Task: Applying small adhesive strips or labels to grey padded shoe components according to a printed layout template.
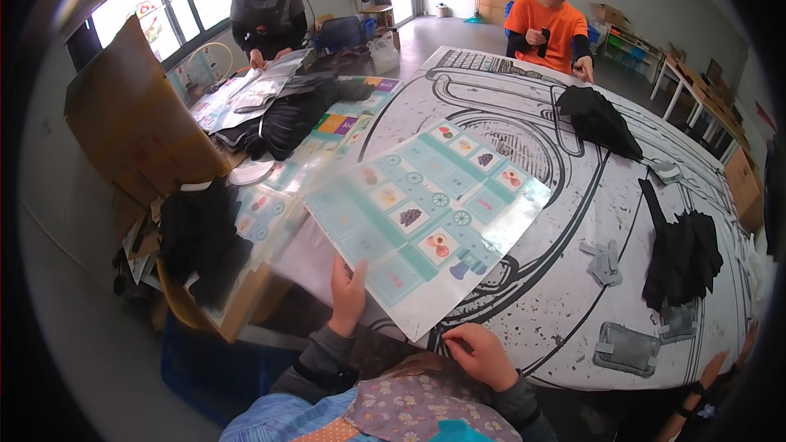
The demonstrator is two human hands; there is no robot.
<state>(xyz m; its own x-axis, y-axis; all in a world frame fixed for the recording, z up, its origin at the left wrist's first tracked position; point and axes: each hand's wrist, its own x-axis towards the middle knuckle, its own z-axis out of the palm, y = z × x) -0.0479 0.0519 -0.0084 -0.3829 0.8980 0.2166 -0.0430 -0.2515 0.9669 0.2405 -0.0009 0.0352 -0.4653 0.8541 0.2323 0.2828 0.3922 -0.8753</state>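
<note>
A large glossy printed sheet [385,229], teal and white with fruit pictures, slants over the near side of the table. My left hand [348,299] grips its near left edge, thumb on top and the other fingers partly hidden. Close to the sheet's lowest corner is my right hand [483,356], its fingers curled beside the table's front edge. Whatever may be between those fingertips is too small to make out. Similar printed sheets [274,217] lie to the left, partly under dark fabric.
Black cloth bundles [684,258] and grey pieces [626,348] lie on the patterned table cover [508,327] at right. A cardboard panel [135,106] stands at left. Two people work across the table, in orange [548,29] and dark clothes [266,12]; another person's hand [711,370] shows lower right.
</note>
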